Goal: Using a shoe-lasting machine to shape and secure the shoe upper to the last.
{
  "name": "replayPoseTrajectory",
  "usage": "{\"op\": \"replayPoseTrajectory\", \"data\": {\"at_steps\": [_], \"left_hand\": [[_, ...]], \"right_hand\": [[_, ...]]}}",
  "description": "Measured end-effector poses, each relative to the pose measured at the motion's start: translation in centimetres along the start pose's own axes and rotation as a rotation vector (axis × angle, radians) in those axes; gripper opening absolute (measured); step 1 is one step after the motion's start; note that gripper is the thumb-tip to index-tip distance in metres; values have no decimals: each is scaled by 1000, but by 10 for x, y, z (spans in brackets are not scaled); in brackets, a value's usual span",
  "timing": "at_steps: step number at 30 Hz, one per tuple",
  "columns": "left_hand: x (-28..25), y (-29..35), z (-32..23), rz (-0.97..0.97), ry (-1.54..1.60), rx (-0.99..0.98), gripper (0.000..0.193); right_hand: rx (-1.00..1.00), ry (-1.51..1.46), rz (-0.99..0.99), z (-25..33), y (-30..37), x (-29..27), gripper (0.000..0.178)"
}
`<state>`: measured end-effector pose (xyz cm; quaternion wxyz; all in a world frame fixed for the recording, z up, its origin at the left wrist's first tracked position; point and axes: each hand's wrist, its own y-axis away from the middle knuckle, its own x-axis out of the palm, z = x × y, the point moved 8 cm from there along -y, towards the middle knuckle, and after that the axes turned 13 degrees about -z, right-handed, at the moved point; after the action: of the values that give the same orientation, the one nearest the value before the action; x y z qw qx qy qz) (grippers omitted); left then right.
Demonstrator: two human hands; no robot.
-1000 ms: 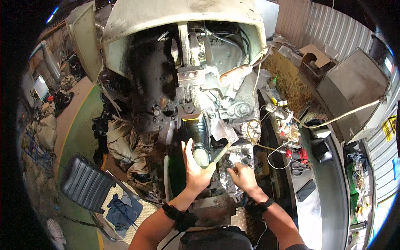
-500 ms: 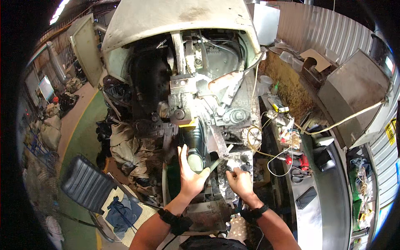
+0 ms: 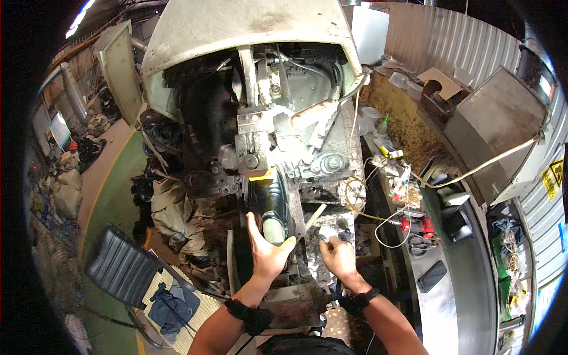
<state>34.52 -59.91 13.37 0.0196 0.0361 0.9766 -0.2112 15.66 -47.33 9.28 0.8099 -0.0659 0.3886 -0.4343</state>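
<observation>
A black shoe upper [image 3: 273,200], with a pale green rounded piece, apparently part of a shoe last [image 3: 273,231], points away from me in the middle of the machine [image 3: 253,145]. Its far end meets a yellow-edged part below a metal block. My left hand [image 3: 269,255] cups the near end, fingers along the left side and thumb on the right. At the worn metal panel [image 3: 315,260] to the right, my right hand [image 3: 339,258] is closed with fingers curled; what lies under them is hidden. A pale stick-like lever [image 3: 316,216] rises between the shoe and that panel.
A black chair [image 3: 121,260] with dark cloth on its seat stands at left, near heaped beige cloth [image 3: 171,207]. On the right, a bench [image 3: 435,307] holds a red tool [image 3: 421,226], scissors [image 3: 419,245], a dark flat phone-like object [image 3: 433,276] and loose cables. The machine's pale hood [image 3: 254,26] overhangs the far side.
My left hand's fingers have slipped slightly back toward me along the shoe's left side. My right hand stays at the panel. The whole view has shifted a little.
</observation>
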Motion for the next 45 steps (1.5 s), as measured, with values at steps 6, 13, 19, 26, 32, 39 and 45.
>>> {"op": "replayPoseTrajectory", "data": {"at_steps": [6,13,19,26,32,39,45], "left_hand": [[6,-2,3,63,32,-93,110],[6,-2,7,58,88,-93,110],[5,-2,5,53,70,-87,109],[6,-2,5,59,84,-91,108],[6,-1,-1,61,31,27,108],[1,-1,-6,36,-3,50,106],[-49,-26,27,-87,684,-676,61]], "right_hand": [[5,-8,-16,-6,1,2,28],[-15,-64,-58,-12,2,6,27],[-34,-71,-74,-14,3,7,27],[-21,-88,-85,-7,1,0,27],[15,-72,-65,-10,1,-1,31],[195,-166,54,-12,0,6,36],[348,-213,189,11,-2,3,32]]}}
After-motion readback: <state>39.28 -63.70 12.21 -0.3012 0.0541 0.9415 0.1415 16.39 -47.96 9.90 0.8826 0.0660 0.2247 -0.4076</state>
